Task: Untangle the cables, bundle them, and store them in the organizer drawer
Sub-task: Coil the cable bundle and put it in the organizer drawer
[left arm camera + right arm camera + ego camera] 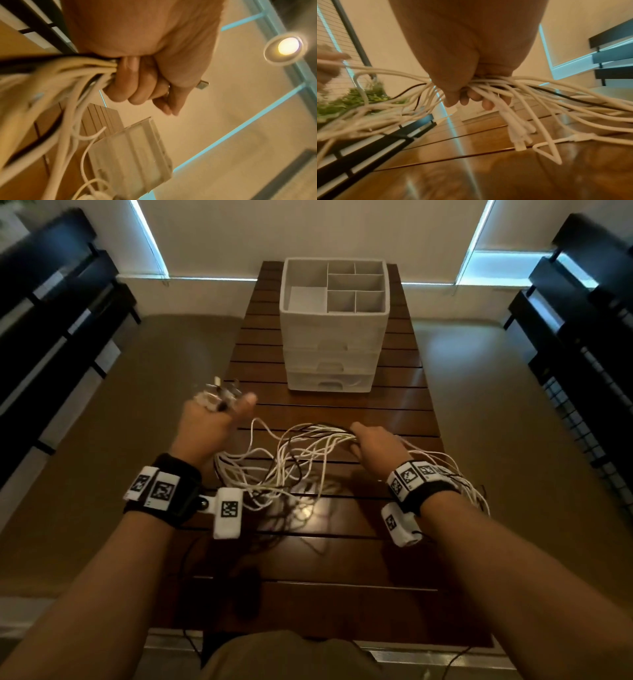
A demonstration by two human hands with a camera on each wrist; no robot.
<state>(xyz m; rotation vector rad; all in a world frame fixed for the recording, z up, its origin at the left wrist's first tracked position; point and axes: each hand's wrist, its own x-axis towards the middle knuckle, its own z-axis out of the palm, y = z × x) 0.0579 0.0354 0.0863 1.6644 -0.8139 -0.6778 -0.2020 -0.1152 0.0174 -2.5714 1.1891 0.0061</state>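
- The slatted wooden desk [404, 409] carries everything; the white three-drawer organizer [334, 337] stands at its far end, all three drawers closed as far as the head view shows, its top tray compartments empty.
- The cables [291, 460], mostly white with a few dark ones, sag in loose crossing loops on the near side of the organizer, between the two hands and just above the desk; more loops trail out past the right wrist, away from the organizer.
- The left hand [212, 422], off the desk's left edge and nearer than the organizer, is fisted round a gathered sheaf of cable ends, with plugs [219, 393] sticking out past the knuckles.
- The right hand [376, 446], well in front of the organizer, has its fingers curled round the middle of the same bunch; several white connectors [520, 135] hang below that fist.
- Judged step: the untangling is in hand. Both hands draw the bunch apart, but strands between them cross and loop, so nothing is bundled yet.
- The next move likely calls for easing single cables free along their length without yanking knots tight, then coiling; a drawer must also be pulled open before storing.
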